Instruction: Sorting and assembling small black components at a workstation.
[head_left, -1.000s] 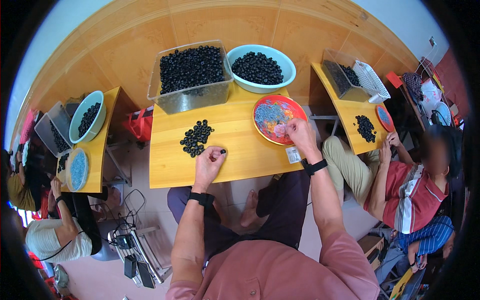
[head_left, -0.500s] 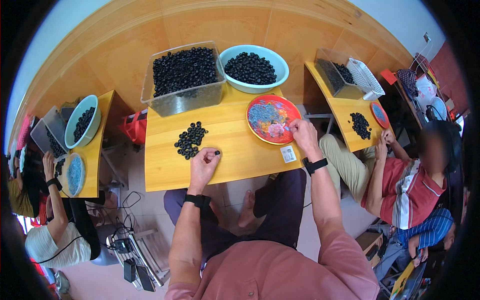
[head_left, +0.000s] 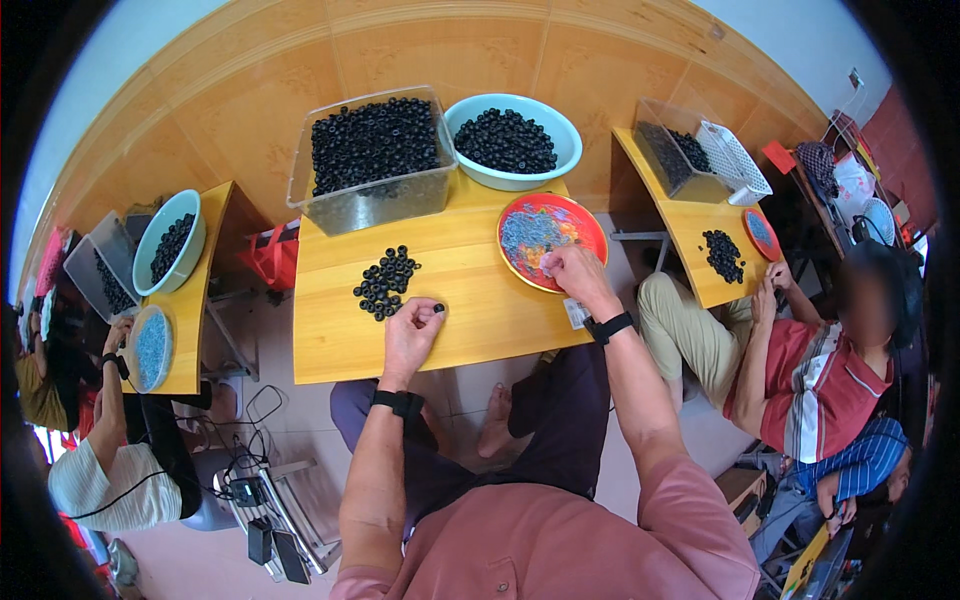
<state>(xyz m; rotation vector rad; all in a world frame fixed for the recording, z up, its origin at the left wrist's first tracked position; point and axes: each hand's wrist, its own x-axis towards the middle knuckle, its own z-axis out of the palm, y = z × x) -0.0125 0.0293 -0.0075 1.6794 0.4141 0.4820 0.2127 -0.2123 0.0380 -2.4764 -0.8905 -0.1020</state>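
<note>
While our left hand (head_left: 412, 335) rests on the yellow wooden table (head_left: 330, 345), its fingers are pinched together on one small black ring (head_left: 438, 307), just beside the loose heap of black rings (head_left: 385, 282). Our right hand (head_left: 577, 280) reaches over the near rim of the round red plate (head_left: 592, 225) of pale blue bits, fingertips closed on one. A small white label (head_left: 575, 314) lies under that wrist. Behind stand a clear plastic tub (head_left: 372, 205) and a turquoise bowl (head_left: 520, 180), both filled with black rings.
</note>
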